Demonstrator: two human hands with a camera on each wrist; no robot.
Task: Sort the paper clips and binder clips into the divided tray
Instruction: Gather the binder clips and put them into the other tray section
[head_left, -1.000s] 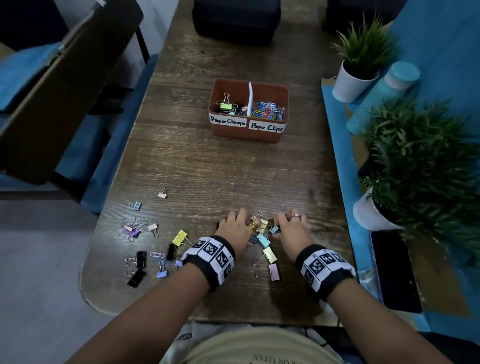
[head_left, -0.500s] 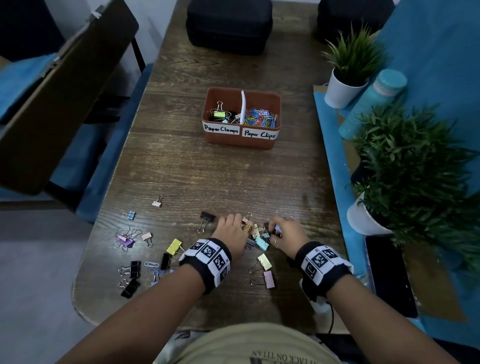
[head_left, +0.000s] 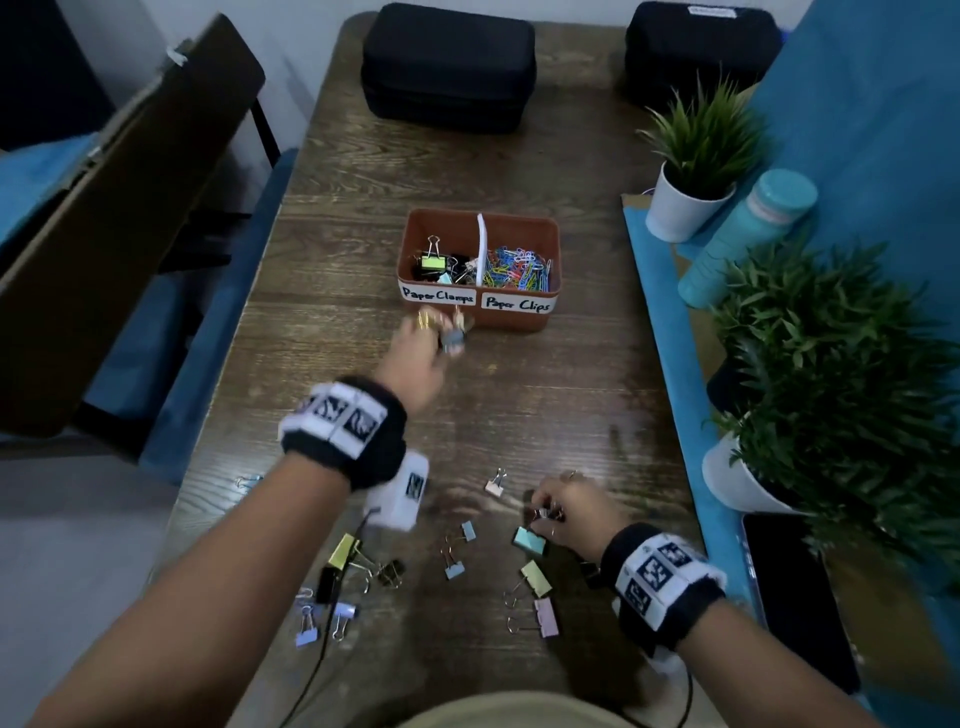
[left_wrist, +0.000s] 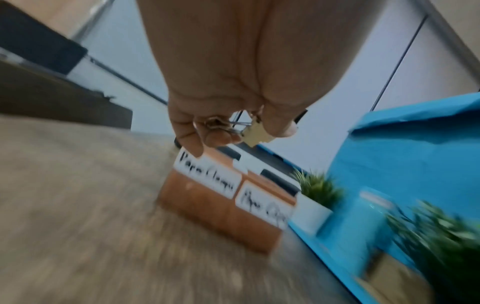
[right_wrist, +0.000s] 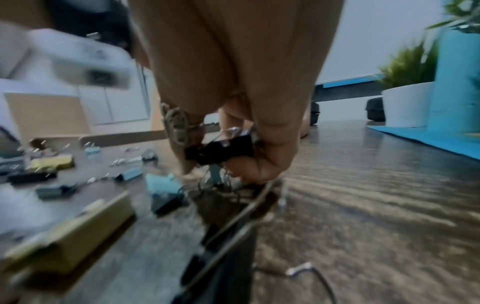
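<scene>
Head view: tray (head_left: 519, 322) just beyond left hand (head_left: 415, 358).

Two black zip cases (head_left: 448, 67) at the far table edge; potted plants (head_left: 698, 171), teal bottle (head_left: 748, 236), dark phone (head_left: 797, 597) along the right.

Your left hand (head_left: 421, 353) is smeared by motion, so the colour of the clip (left_wrist: 255, 135) its fingers (left_wrist: 215, 137) hold is unclear. Your right hand (head_left: 574, 512) hides its black clip (right_wrist: 226, 150) from the head view. The phone (head_left: 795, 597) lies partly under leaves.
</scene>
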